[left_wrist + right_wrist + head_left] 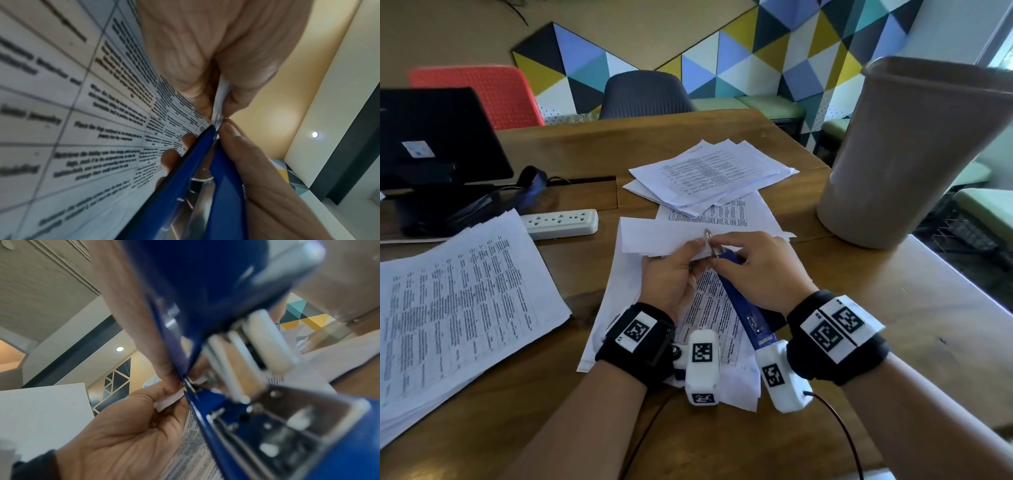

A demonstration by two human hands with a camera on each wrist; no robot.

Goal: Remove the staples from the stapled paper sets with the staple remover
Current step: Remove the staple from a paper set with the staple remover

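Paper set [654, 240], folded over near its top, is lifted off the counter [859, 308] at one corner, and that corner sits pinched between the thumb and curled fingers [191, 91] of the left hand [671, 274]. The staple remover [739, 301], a long blue tool with a metal tip, points into the same corner; its tip [708, 236] pokes out just above the pinch, touching the paper edge. The right hand [760, 270] grips the remover near its front end, thumb on one side and fingers [232, 134] curled round the other, so both hands meet at the corner. The tool's rear end runs back between the two wrists. In the right wrist view the left hand [123, 434] holds a small white flap of paper right against the remover's metal nose [189, 386]; whether a staple is caught there is too blurred to tell.

Under the hands lie more printed sheets [709, 325]. Beyond them is a loose fan of pages [709, 174], to the left a thick stack [458, 301] and a white power strip [561, 222]. A tall beige bin [914, 154] stands on the right of the counter.
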